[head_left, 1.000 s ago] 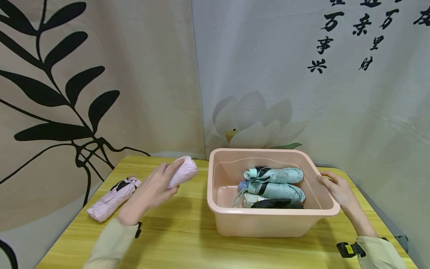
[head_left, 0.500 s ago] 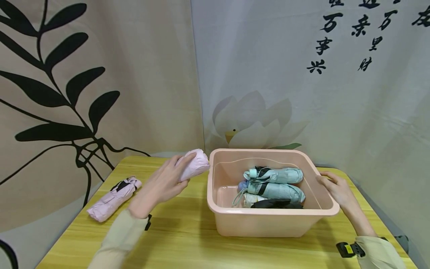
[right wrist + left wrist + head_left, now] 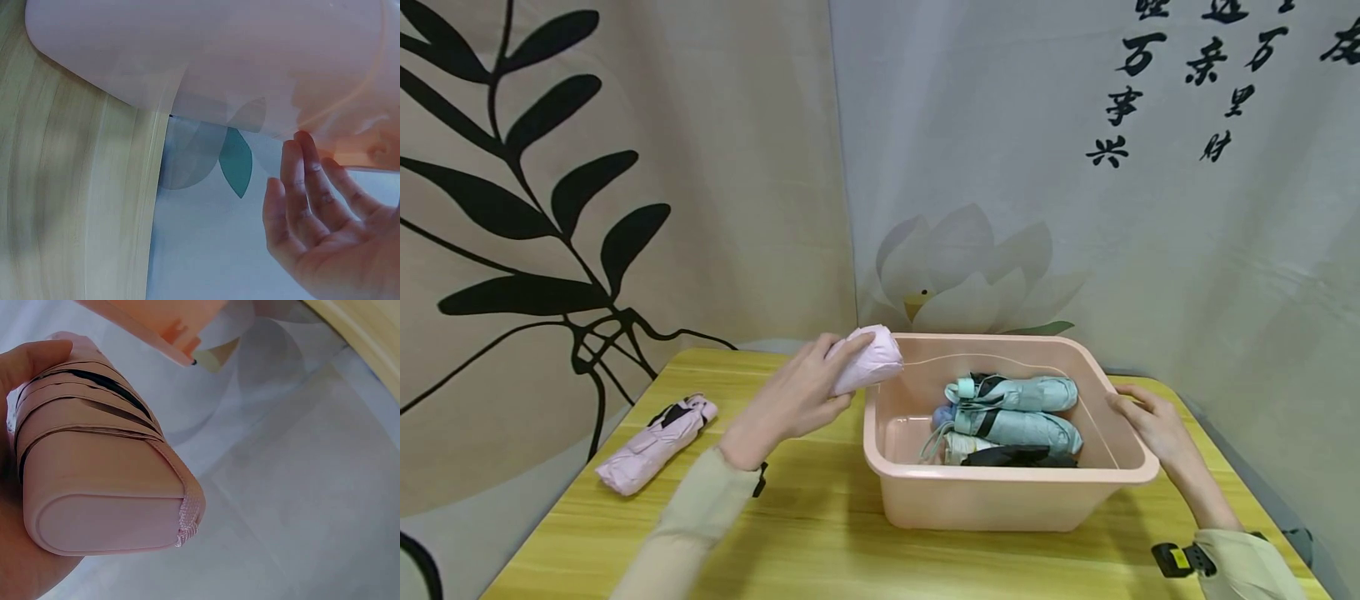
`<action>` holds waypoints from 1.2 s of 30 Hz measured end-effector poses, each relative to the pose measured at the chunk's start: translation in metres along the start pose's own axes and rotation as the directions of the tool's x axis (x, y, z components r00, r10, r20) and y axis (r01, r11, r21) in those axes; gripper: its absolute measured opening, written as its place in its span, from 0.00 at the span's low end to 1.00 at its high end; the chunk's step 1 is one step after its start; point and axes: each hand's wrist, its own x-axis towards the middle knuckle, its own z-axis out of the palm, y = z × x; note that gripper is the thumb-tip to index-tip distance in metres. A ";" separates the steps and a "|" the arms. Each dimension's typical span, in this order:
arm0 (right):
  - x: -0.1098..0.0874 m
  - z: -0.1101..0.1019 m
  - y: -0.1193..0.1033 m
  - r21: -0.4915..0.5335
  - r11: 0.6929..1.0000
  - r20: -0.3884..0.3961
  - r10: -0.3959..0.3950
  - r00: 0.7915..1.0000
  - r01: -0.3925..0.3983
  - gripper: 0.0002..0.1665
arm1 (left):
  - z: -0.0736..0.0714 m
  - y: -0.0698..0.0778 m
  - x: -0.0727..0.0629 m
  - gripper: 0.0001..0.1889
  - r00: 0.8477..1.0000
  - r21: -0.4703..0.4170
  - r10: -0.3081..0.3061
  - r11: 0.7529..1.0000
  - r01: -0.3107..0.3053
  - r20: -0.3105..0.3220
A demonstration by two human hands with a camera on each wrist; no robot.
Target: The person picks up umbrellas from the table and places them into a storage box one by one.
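My left hand (image 3: 797,396) grips a folded lilac umbrella (image 3: 871,360), raised at the left rim of a pink plastic bin (image 3: 977,500) and overlapping its back left corner in the head view. Close up in the left wrist view, the umbrella's smooth handle end (image 3: 106,525) faces the camera, with a strap wound about its body. A second lilac umbrella (image 3: 655,446) lies on the table at the left. My right hand (image 3: 1153,421) rests at the bin's right rim; its extended, slightly bent fingers (image 3: 306,187) are at the outer wall in the right wrist view.
Inside the bin lie two light-blue folded umbrellas (image 3: 1018,427), a black folded item (image 3: 1018,456) and a whitish one (image 3: 958,447) partly hidden by the front rim. The bin stands on a wooden table (image 3: 820,533) before a printed curtain (image 3: 737,167).
My left hand has carried the lilac umbrella rightward and slightly up, from over the table to the bin's left rim. The right hand and the bin have stayed in place.
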 end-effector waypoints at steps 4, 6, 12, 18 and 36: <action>0.000 0.000 0.001 0.010 1.000 0.007 0.010 1.000 -0.010 0.33 | 0.000 0.006 0.008 0.38 0.999 -0.001 0.034 0.999 -0.034 0.010; 0.000 0.000 0.002 0.008 1.000 0.012 0.013 1.000 -0.013 0.33 | 0.000 0.009 0.012 0.38 0.999 -0.001 0.049 0.999 -0.049 0.020; 0.000 0.001 0.002 -0.003 1.000 0.016 0.013 1.000 -0.013 0.33 | 0.001 0.019 0.025 0.38 0.994 -0.010 0.072 0.997 -0.071 0.077; 0.000 0.001 0.001 0.003 1.000 -0.001 0.000 1.000 0.000 0.32 | 0.001 0.029 0.037 0.39 0.988 -0.011 0.111 0.994 -0.111 0.111; 0.000 0.001 0.001 0.005 1.000 0.002 0.011 1.000 -0.011 0.33 | 0.010 0.050 0.070 0.38 0.961 0.063 0.213 0.972 -0.227 0.175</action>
